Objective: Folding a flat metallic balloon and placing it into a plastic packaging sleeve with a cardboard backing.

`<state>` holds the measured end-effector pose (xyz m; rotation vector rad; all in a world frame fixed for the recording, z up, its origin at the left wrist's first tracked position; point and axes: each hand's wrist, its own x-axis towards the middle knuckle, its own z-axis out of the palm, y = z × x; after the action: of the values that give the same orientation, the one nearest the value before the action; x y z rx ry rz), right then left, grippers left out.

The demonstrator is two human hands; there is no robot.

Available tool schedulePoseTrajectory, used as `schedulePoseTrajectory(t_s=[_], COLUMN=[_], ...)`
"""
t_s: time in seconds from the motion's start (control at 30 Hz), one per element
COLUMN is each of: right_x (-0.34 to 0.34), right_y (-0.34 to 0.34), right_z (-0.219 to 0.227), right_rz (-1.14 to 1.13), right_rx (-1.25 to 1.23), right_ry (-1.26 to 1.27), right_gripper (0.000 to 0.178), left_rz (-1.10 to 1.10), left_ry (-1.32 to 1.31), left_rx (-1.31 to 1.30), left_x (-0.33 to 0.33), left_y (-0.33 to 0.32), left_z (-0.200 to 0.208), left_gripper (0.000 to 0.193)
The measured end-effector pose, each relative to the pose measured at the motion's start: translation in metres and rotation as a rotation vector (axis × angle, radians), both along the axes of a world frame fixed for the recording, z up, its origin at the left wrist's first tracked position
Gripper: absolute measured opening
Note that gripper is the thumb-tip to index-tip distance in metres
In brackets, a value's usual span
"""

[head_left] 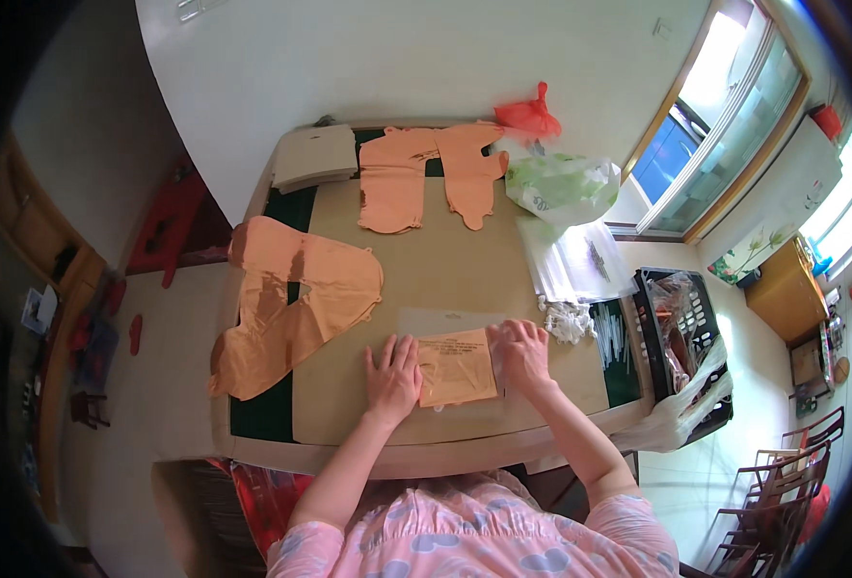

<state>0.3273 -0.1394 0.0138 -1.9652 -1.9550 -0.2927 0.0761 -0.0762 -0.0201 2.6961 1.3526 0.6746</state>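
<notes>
A folded orange foil balloon [457, 371] with dark print lies flat near the front of the table, at or in a clear plastic bag [445, 321] with a hang hole on its far edge. I cannot tell how far inside it is. My left hand [394, 376] rests on its left edge, fingers stretched out. My right hand [522, 354] has its fingers bent together at the bag's right side, gripping the plastic there. Flat orange foil balloons lie beyond: a large one [301, 289] at the left, and two shapes [394, 188] [468, 178] at the back.
A stack of beige cards [315, 157] stands at the back left. On the right are clear bags [575, 260], a green-white plastic bag [561, 188], a white tangled pile [569, 321] and thin clear straws [612, 337]. A black crate [681, 328] adjoins the table's right edge.
</notes>
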Motion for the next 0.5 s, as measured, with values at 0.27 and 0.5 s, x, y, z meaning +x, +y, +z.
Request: schedulePoseTrajectory(t_s=[0.27,0.5], right_x=[-0.06,-0.079], right_y=[-0.057,-0.088], right_z=[0.02,0.001], right_rz=[0.438,0.334], right_rx=[-0.074,-0.189], right_ry=[0.175,0.292], right_gripper=[0.016,0.02], left_rz=[-0.004,-0.204], left_ry=[-0.053,-0.383], left_rx=[-0.015,-0.099], left_x=[-0.004,-0.033], left_y=[-0.003,-0.044], left_z=[-0.002,0.008], left_gripper=[0.044,0.03])
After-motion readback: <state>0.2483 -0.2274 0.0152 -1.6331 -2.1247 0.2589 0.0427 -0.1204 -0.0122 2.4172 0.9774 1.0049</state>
